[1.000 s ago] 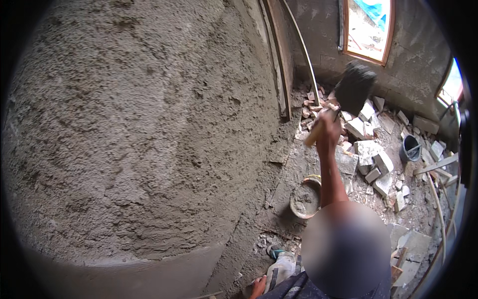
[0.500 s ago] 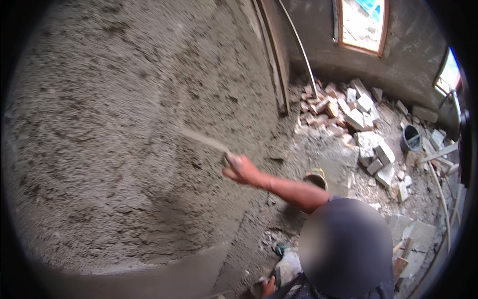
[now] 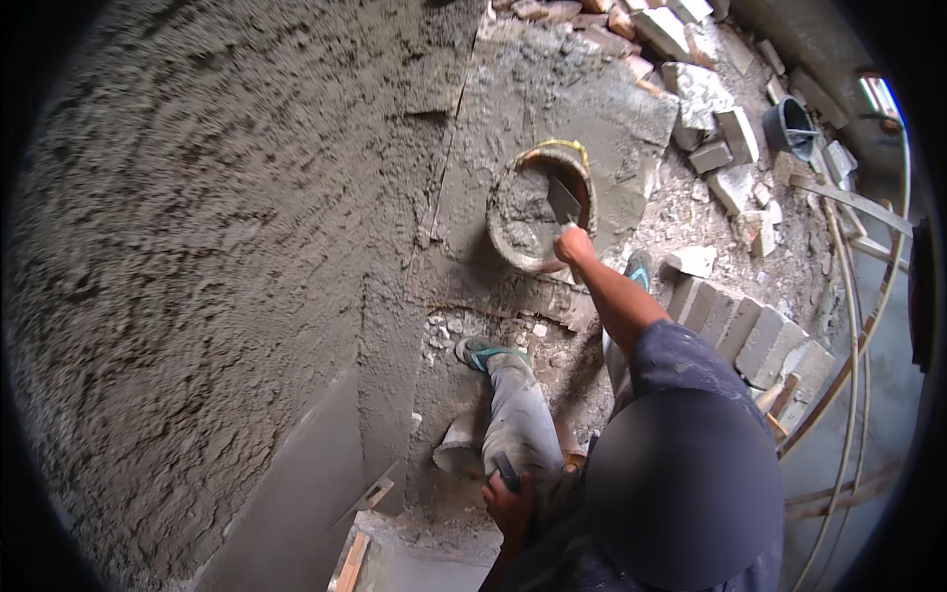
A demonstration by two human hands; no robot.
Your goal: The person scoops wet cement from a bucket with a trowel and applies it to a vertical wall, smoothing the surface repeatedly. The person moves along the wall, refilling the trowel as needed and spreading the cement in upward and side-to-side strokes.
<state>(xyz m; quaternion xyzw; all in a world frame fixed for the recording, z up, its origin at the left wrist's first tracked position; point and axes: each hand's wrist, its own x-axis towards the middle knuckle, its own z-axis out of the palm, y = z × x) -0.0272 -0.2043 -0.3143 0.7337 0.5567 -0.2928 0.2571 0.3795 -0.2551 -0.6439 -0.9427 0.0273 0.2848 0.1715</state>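
Mortar pan [image 3: 523, 222] now under trowel [image 3: 563, 203], off wall [image 3: 197, 247].

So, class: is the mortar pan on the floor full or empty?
Partly full. Grey mortar covers the bottom of the pan, its inner wall shows above it, and the right hand dips a trowel in.

Trowel [image 3: 563, 204] blade partly sunk in mortar pan [image 3: 513, 232], tip hidden; handle buried in right hand [image 3: 572, 244]. Left hand [image 3: 508, 505] mostly behind knee and blurred patch, grip shape unclear, dark obj. poking from it too small to ID. Grey bucket [image 3: 786, 126] contents not visible.
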